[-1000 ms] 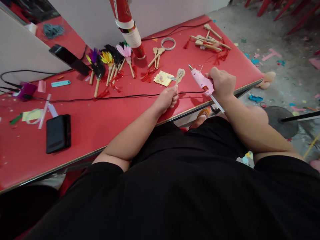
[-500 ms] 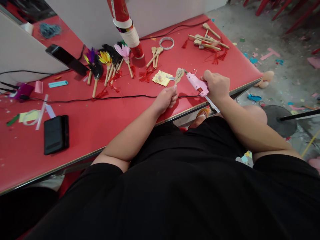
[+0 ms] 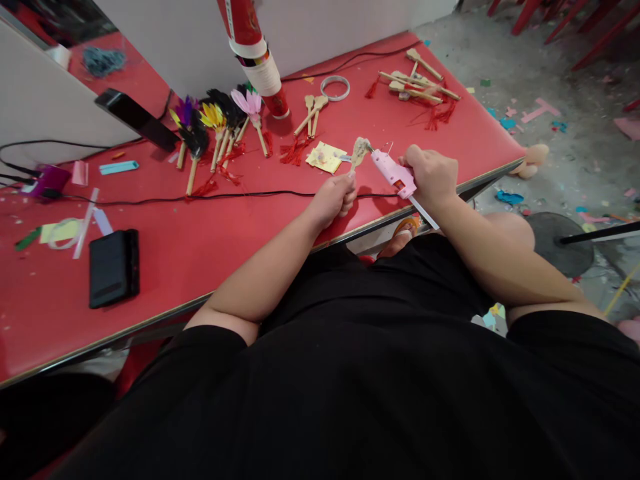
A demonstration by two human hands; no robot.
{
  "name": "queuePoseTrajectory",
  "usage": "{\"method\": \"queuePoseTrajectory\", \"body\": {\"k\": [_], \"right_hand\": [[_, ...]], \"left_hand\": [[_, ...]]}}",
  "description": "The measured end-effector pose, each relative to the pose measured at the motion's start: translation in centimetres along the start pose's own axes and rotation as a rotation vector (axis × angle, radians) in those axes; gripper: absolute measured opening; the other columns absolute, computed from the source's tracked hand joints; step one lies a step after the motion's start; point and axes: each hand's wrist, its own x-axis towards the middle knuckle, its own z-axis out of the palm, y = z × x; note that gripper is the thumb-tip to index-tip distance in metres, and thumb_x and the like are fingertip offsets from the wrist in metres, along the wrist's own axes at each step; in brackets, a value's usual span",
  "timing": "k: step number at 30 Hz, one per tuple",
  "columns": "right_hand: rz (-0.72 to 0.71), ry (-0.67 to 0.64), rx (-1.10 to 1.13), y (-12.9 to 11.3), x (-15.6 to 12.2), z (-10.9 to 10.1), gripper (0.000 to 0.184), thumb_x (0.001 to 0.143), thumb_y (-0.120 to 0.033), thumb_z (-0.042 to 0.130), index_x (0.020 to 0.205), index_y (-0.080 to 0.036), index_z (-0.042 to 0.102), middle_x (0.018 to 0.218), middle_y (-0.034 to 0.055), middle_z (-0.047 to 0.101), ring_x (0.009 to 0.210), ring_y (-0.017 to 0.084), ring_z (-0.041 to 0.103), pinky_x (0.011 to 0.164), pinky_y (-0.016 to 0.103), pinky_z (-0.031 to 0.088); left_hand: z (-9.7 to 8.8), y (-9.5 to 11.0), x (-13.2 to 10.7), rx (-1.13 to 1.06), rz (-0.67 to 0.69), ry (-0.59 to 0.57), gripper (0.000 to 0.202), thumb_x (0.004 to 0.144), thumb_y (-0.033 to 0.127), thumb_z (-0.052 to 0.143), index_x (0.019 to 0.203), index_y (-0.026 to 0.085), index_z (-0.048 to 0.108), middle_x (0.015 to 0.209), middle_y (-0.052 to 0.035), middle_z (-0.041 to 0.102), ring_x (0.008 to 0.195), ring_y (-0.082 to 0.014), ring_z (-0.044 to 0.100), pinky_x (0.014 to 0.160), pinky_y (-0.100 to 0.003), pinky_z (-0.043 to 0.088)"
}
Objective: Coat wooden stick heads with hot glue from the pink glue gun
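Observation:
My left hand (image 3: 334,199) is closed round the handle of a small stick with a flat, rounded beige head (image 3: 359,152). That head points up and away from me, above the table. In my right hand (image 3: 434,175) is a pink glue gun (image 3: 393,172), its trigger hidden by my fingers. A glue stick (image 3: 425,215) juts from its rear end. The gun's nozzle meets the right edge of the beige head or sits very close to it; I cannot tell which. Just behind lies a yellow paper pad (image 3: 325,157) with smudges on it.
On the red table (image 3: 240,247) are similar tasselled sticks (image 3: 415,85), feather-topped sticks (image 3: 215,127), a tape ring (image 3: 335,88), and stacked cups (image 3: 264,73). A black cord (image 3: 240,195) runs across behind my left hand. A black case (image 3: 114,268) lies at the left.
The glue gun's nozzle has shifted slightly relative to the beige head and now overlaps its right edge. My left hand keeps its hold on the stick. The whole view has shifted very slightly.

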Motion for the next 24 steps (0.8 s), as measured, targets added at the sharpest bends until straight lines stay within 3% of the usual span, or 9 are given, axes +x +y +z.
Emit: {"method": "queuePoseTrajectory", "body": {"k": [13, 24], "right_hand": [[0.074, 0.005, 0.060, 0.59, 0.74, -0.35, 0.028, 0.116, -0.037, 0.052, 0.121, -0.028, 0.078, 0.084, 0.0051, 0.073, 0.083, 0.027, 0.066, 0.074, 0.037, 0.032], [-0.025, -0.057, -0.079, 0.16, 0.21, -0.78, 0.025, 0.114, -0.033, 0.058, 0.121, -0.024, 0.079, 0.103, 0.0109, 0.083, 0.096, 0.029, 0.069, 0.073, 0.038, 0.030]], "left_hand": [[-0.27, -0.35, 0.26, 0.048, 0.033, -0.030, 0.052, 0.125, 0.046, 0.061, 0.085, 0.025, 0.036, 0.062, 0.0108, 0.031, 0.047, -0.0047, 0.020, 0.047, -0.016, 0.013], [-0.10, -0.36, 0.33, 0.095, 0.058, -0.014, 0.052, 0.127, 0.046, 0.058, 0.084, 0.026, 0.036, 0.062, 0.0107, 0.031, 0.047, -0.0051, 0.021, 0.047, -0.016, 0.016]]}}
